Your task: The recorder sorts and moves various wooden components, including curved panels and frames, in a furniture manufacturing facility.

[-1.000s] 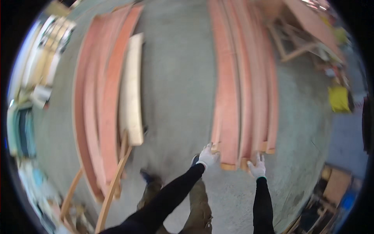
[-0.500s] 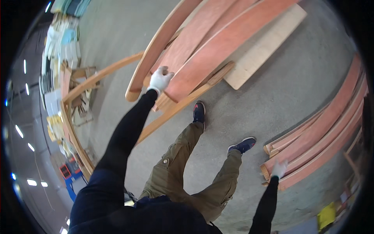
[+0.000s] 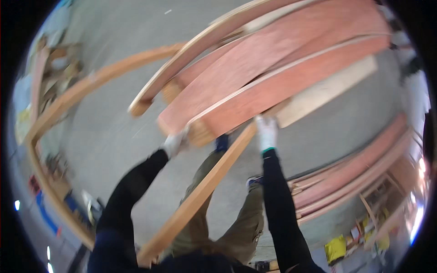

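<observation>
Several long curved panels with reddish faces lie together, ends toward me. At the near end of a flat reddish panel (image 3: 218, 86), my left hand (image 3: 176, 142) in a white glove is closed against its corner, fingers partly hidden and blurred. My right hand (image 3: 267, 132), also gloved, touches the lower edge of the front curved panel (image 3: 282, 77), beside the tip of a wooden bar (image 3: 200, 195). Its fingers are smeared, so their grip is unclear. That bar belongs to a bent wooden frame (image 3: 77, 95) around my left side.
A pale board (image 3: 327, 93) sticks out under the panels. On the floor to the right lies another stack of reddish curved pieces (image 3: 346, 179). A yellow bag (image 3: 335, 249) is at the lower right. Wooden pieces (image 3: 61, 75) and piled goods stand at the left.
My right hand has come from the right-hand stack to the front panel's lower edge. My left hand has shifted from the panels' upper side to their near end. The view has turned right.
</observation>
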### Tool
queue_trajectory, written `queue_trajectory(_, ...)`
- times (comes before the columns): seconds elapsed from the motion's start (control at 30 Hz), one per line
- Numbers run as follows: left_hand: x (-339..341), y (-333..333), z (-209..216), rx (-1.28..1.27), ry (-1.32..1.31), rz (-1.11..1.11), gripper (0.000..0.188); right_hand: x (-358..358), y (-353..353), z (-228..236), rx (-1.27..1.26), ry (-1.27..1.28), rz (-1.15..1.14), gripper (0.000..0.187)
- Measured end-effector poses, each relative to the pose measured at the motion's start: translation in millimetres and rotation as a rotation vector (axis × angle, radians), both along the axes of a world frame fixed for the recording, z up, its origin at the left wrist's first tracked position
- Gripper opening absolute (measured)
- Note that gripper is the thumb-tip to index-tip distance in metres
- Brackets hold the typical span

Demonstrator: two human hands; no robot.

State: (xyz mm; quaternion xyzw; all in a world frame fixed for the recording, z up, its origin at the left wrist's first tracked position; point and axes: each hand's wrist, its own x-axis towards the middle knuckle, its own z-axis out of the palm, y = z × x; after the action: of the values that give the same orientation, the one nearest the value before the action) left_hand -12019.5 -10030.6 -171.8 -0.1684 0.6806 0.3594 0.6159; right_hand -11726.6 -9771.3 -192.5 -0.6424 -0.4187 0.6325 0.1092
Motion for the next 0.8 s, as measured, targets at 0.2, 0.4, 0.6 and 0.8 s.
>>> queue_trajectory(0.2, 87.2, 51.0, 12.2, 0.094, 0.168, 0.214, 0.046, -7.6, 16.2, -41.6, -0.108, 0.134, -0.363, 0.070)
queue_trajectory(0.4, 69.9, 29.5, 49.6, 0.184, 0.257, 0.090, 0.047, -17.5, 21.0, -3.7, -0.397, 0.690, -0.753, 0.064)
queue_trajectory(0.6, 64.9, 40.0, 77.7, 0.180, 0.133, -0.117, 0.044, -13.0, 47.0, 32.8, -0.195, 0.909, -0.794, 0.065)
queue_trajectory(0.8, 3.5, 35.1, 54.7, 0.236, 0.985, -0.148, 0.050, -38.6, 98.7, 70.6, -0.065, 0.892, -0.722, 0.064)
